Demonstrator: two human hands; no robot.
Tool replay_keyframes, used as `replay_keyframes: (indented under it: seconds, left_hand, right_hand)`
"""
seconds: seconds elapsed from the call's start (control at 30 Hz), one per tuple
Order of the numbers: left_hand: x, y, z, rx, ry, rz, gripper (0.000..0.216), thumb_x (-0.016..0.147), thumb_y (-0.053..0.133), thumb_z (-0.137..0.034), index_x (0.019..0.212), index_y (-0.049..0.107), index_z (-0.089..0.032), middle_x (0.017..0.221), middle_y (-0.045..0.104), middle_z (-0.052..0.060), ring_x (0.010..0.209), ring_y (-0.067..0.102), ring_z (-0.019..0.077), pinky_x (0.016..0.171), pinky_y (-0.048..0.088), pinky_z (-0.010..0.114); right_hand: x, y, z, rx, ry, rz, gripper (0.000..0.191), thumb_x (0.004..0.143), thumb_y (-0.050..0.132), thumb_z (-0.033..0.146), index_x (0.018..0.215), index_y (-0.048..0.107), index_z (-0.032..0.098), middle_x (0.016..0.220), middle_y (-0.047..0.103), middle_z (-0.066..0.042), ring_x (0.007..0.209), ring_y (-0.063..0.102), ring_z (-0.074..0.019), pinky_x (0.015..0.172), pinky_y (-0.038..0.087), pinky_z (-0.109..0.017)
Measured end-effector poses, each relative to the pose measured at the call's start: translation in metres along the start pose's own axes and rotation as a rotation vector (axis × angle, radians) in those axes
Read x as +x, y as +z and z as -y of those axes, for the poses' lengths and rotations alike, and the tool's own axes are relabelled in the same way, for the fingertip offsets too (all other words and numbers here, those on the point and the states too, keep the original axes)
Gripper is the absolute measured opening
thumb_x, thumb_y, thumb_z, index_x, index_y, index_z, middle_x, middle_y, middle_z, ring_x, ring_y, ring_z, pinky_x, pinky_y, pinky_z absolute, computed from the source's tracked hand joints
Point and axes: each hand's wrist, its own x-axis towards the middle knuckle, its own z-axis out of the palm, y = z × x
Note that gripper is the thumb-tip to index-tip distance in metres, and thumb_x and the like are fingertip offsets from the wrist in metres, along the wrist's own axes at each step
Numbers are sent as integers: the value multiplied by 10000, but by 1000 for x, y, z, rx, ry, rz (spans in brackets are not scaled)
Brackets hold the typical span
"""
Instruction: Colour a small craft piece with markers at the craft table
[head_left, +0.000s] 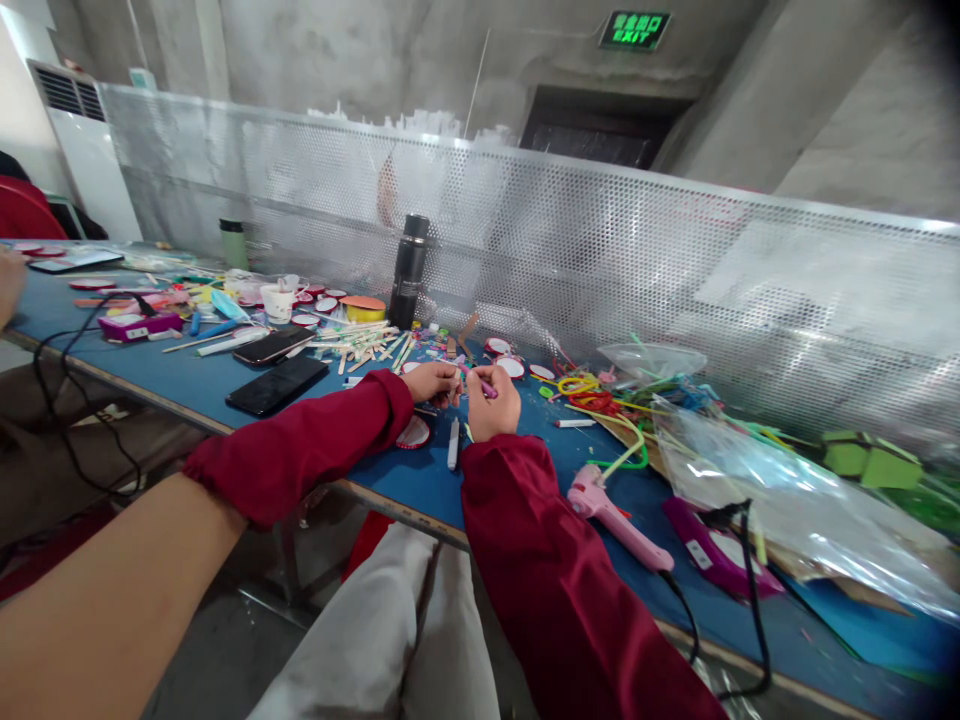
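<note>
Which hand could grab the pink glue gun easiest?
Probably the right hand: the pink glue gun lies to its right, beside that sleeve. The left hand would need to cross over. The right hand does hold a small purple piece, though.

The table (420, 480) is blue, the sleeve covers (300, 445) dark red, the glue gun (611, 515) pink. The small stick (488, 391) in the right hand (491, 408) is magenta, the flask (409, 270) black.

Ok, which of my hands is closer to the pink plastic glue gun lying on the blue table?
Right. The right hand is up and left of the pink plastic glue gun; the left hand lies farther left, beyond it.
</note>
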Motion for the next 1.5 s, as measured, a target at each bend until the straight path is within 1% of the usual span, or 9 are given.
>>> replay_keyframes:
  seconds: [0.27,0.5,0.63,0.77,1.03,1.13,1.23,1.37,1.5]
  left_hand:
    - [2,0,3,-15,16,7,329,797,644,-461,787,551,-146,702,668,15,506,581,88,490,434,188]
    - [1,-1,2,-11,15,9,280,830,596,-424,794,551,-150,717,671,22,508,575,96,497,439,204]
    - [1,-1,1,-23,8,-4,281,821,610,-429,803,554,-154,709,670,18,513,572,95,499,431,199]
    - [0,-1,0,-25,-5,9,275,810,626,-421,811,562,-154,717,676,23,521,580,102,506,439,205]
    - [0,0,-1,-14,3,-8,265,821,608,-411,797,559,-152,707,667,17,511,571,92,504,437,198]
    - [0,0,-1,-19,1,2,281,810,622,-423,785,556,-151,701,665,14,512,570,90,499,432,194]
    - [0,0,-1,-19,-3,-4,278,812,617,-422,787,556,-152,702,667,13,513,571,91,498,433,196]
    - [-1,0,-1,-20,-5,-5,275,812,614,-421,784,556,-153,706,667,14,513,573,94,498,435,200]
    - [-1,-1,-2,-34,-3,4,269,805,620,-418,801,553,-158,706,667,11,506,572,92,493,431,197]
  right_hand:
    - [0,0,1,2,-3,-24,231,843,549,443,841,632,227,756,649,9,701,560,-155,720,439,-283]
    - [-1,0,1,-10,22,-13,235,855,545,444,858,631,225,749,646,3,714,544,-156,752,426,-293]
    - [-1,0,0,-18,18,-14,230,849,548,445,834,626,229,748,641,9,697,547,-152,744,431,-291]
    - [0,0,1,-30,17,-28,233,854,544,443,840,628,226,765,651,4,693,546,-149,735,429,-286]
    - [0,0,0,-12,14,-18,240,845,551,449,822,630,223,739,646,4,687,549,-152,703,433,-276]
    - [0,1,-1,-4,15,-37,238,843,548,456,823,626,233,743,643,13,690,552,-153,714,442,-281]
    - [0,1,-1,-1,18,-28,231,840,549,455,820,621,236,737,636,17,692,548,-153,729,446,-289]
    - [0,0,0,-11,35,-11,237,853,543,445,829,616,221,760,643,-2,704,547,-151,750,438,-297]
    - [0,0,0,-16,35,-23,240,856,541,445,847,623,220,774,650,-2,709,551,-151,757,433,-296]
